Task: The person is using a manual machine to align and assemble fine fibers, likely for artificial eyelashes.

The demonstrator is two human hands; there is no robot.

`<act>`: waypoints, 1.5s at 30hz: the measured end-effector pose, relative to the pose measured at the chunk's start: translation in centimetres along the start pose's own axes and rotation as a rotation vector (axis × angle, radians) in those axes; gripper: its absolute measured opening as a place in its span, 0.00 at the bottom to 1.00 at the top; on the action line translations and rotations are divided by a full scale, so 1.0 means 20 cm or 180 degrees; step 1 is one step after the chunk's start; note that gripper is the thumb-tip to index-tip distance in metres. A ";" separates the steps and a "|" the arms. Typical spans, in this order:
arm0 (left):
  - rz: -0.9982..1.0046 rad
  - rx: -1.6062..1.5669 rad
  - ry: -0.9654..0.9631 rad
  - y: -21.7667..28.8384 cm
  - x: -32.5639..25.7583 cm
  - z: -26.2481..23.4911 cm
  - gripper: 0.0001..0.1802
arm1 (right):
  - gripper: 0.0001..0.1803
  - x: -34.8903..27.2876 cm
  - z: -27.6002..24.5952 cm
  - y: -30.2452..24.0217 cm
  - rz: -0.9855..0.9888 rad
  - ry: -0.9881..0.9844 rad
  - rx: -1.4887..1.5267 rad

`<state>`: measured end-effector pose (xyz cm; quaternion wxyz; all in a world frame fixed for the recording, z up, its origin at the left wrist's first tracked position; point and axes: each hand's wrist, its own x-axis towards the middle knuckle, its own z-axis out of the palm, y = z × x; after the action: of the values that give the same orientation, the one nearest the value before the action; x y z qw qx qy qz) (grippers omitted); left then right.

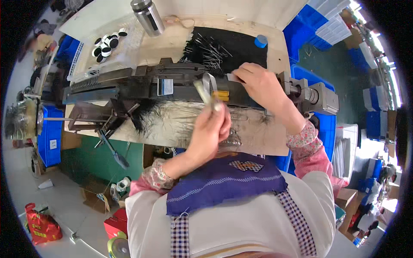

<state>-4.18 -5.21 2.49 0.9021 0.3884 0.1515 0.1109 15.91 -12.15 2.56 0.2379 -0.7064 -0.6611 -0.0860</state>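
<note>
Slackening your pinched left hand point(211, 127) could drop its looped silver-metal strip point(205, 85) onto the long dark-metal machine point(187, 91); curled right hand point(260, 81), hold unclear.

A steel flask point(150, 20) and red bag point(43, 227) stand apart.

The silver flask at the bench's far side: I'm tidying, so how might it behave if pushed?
Tall and narrow, the silver flask could tip. Its round body would probably roll once down. Its shiny metal looks stiff, perhaps slippery.
</note>
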 end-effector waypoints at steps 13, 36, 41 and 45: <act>0.1653 -0.0474 0.0034 0.30 -0.33 -0.42 0.12 | 0.08 0.05 -0.03 -0.09 -0.0043 -0.0006 -0.0011; 0.3494 0.4174 0.1346 0.17 0.18 -0.29 0.11 | 0.10 0.24 0.13 0.01 -0.0426 0.0312 0.1400; -0.0335 -0.3004 -0.0269 0.00 0.07 -0.54 0.21 | 0.10 0.31 0.23 0.01 -0.0293 0.0174 0.1348; -0.0417 -0.3223 -0.0592 0.33 0.04 -0.19 0.26 | 0.09 0.27 0.23 0.01 -0.0170 -0.0119 0.1166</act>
<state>-5.39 1.99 4.80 0.9918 -0.0988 0.0221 0.0786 15.84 -5.29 0.86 0.3478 -0.6349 -0.6885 0.0427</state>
